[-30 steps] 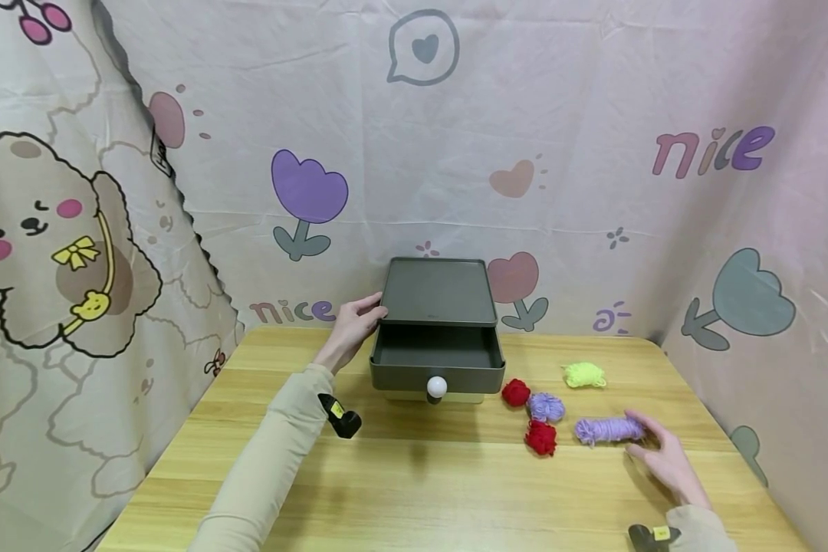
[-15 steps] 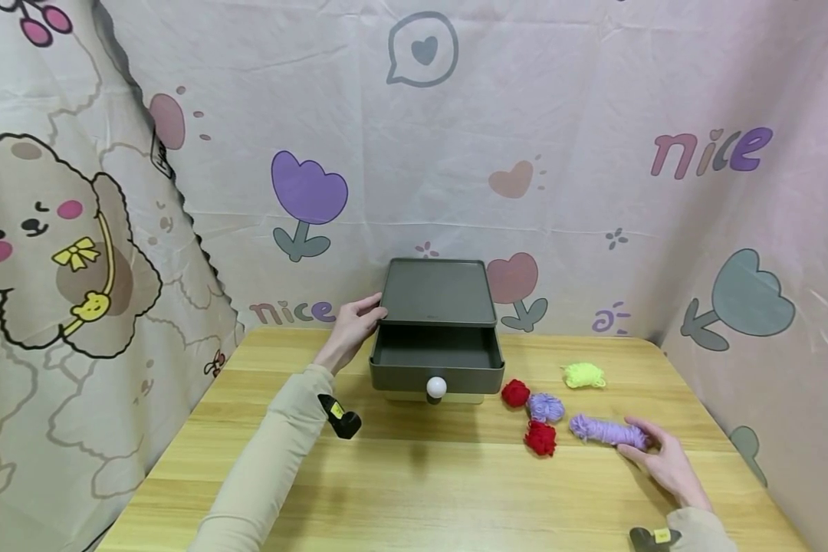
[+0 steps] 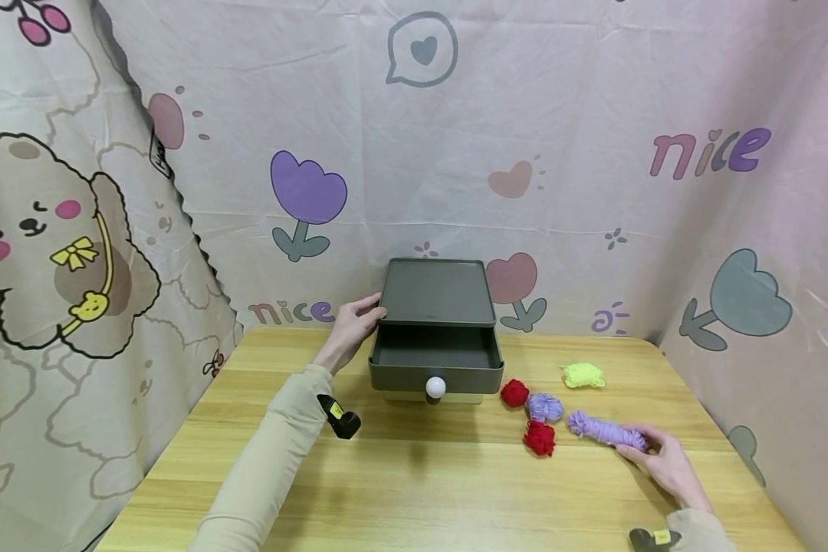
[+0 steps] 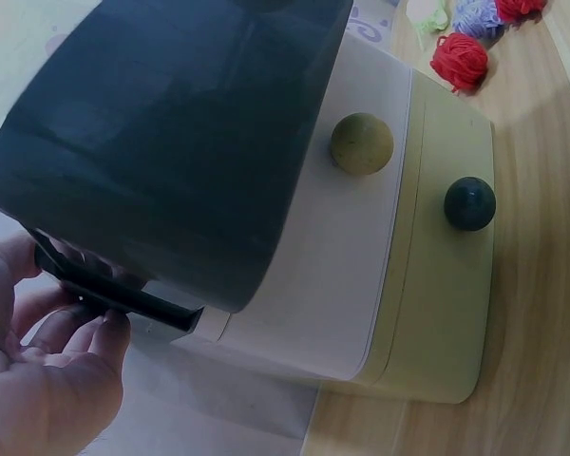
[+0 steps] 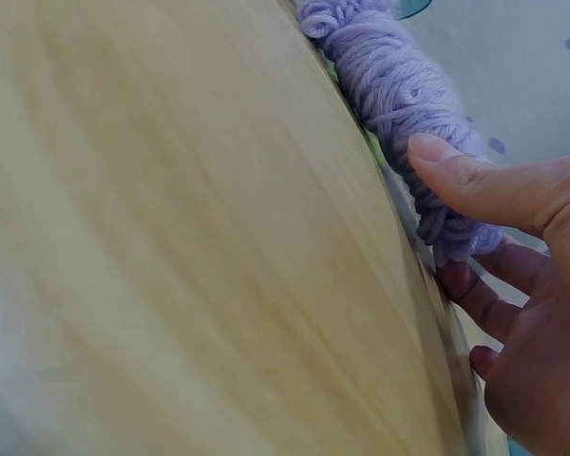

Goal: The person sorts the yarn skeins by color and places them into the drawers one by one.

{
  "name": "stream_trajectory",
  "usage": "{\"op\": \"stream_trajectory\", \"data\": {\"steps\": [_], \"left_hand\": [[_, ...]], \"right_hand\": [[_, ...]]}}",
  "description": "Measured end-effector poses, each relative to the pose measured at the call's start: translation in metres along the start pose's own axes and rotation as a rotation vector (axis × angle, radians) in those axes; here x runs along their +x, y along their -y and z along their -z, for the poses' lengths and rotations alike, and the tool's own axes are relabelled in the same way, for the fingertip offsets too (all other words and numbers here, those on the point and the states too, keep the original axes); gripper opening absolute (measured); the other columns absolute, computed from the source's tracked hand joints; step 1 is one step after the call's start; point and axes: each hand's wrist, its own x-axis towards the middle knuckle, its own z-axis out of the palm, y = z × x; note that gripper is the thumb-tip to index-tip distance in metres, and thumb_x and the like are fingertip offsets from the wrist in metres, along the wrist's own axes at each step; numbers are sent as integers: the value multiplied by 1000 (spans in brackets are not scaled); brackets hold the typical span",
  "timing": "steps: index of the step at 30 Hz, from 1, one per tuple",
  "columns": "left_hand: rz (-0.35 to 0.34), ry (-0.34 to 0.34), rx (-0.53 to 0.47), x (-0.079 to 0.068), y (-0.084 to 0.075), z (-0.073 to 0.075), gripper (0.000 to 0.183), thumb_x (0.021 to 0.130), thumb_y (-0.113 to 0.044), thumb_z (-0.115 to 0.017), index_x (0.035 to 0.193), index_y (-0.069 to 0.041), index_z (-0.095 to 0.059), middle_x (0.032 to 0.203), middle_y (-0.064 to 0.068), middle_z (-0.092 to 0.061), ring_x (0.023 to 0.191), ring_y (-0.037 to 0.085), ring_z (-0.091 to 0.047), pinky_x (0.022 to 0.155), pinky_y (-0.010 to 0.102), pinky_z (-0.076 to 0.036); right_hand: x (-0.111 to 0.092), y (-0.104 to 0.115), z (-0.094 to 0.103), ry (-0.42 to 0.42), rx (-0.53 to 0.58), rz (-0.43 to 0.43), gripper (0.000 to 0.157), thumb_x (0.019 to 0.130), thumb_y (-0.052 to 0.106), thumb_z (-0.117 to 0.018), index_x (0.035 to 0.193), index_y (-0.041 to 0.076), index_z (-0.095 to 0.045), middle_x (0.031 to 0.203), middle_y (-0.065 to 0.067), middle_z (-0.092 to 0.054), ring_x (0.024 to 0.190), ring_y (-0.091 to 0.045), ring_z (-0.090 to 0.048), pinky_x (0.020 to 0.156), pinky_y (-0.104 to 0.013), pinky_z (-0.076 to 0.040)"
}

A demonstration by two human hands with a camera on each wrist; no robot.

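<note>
Lengthwise on the wooden table lies a lavender skein of yarn point(image 3: 607, 431). My right hand point(image 3: 668, 464) pinches its near right end, the thumb point(image 5: 465, 179) on one side and fingertips on the other in the right wrist view. A small drawer cabinet point(image 3: 440, 291) stands at the back with its dark grey top drawer point(image 3: 414, 377) pulled out. The drawer has a white knob point(image 3: 436, 387), and no contents show inside it. My left hand point(image 3: 350, 330) holds the cabinet's upper left side, thumb near the lid's edge and fingers curled at the dark rim point(image 4: 133, 299).
Right of the cabinet lie two red yarn balls point(image 3: 515, 393) with a lavender yarn ball point(image 3: 546, 408) between them. A yellow-green yarn bundle point(image 3: 583, 375) lies farther back. Lower drawers with round knobs point(image 4: 362, 143) show in the left wrist view. A printed cloth point(image 3: 414, 153) hangs behind the table.
My right hand has closed on the lavender skein, whose left end has swung slightly back and to the left. The left hand and the drawer have stayed put.
</note>
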Motion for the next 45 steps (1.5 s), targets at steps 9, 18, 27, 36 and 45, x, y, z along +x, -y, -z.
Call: {"op": "stream_trajectory", "data": {"steps": [9, 18, 27, 36, 45], "left_hand": [[2, -5, 6, 1, 1, 1, 56, 102, -9, -52, 155, -4, -36, 166, 11, -29, 121, 16, -46, 121, 41, -34], [4, -1, 9, 0, 1, 1, 56, 102, -9, -53, 155, -5, -36, 166, 11, -29, 93, 3, -48, 120, 40, -35], [8, -13, 25, 0, 1, 1, 56, 101, -9, -53, 155, -5, -37, 165, 9, -32, 94, 4, -49, 116, 37, -38], [4, -9, 37, 0, 1, 1, 56, 102, -10, -52, 155, -6, -37, 165, 9, -31, 99, 5, -49, 112, 35, -40], [8, -13, 28, 1, 1, 1, 56, 101, -9, -53, 155, -5, -37, 165, 10, -31, 119, 13, -48, 119, 40, -37]], "right_hand": [[0, 6, 5, 16, 19, -143, 62, 89, 30, -77, 132, -11, -57, 131, -36, -59, 88, 15, -44, 77, -9, -39], [-2, 19, 11, -85, 367, -150, 41, 90, 16, -76, 127, 3, -63, 88, 35, -60, 83, 17, -57, 74, -7, -52], [4, 45, 17, -176, 737, -31, 27, 89, -1, -72, 106, 21, -77, 95, 24, -71, 88, 10, -66, 77, -5, -52], [10, 79, 22, -177, 918, 138, 31, 92, -10, -63, 108, 12, -76, 100, 12, -74, 91, 2, -70, 82, -10, -55], [16, 119, 20, -217, 1000, 204, 33, 88, -18, -62, 106, 6, -76, 96, 7, -76, 86, -3, -72, 79, -14, -58]]}}
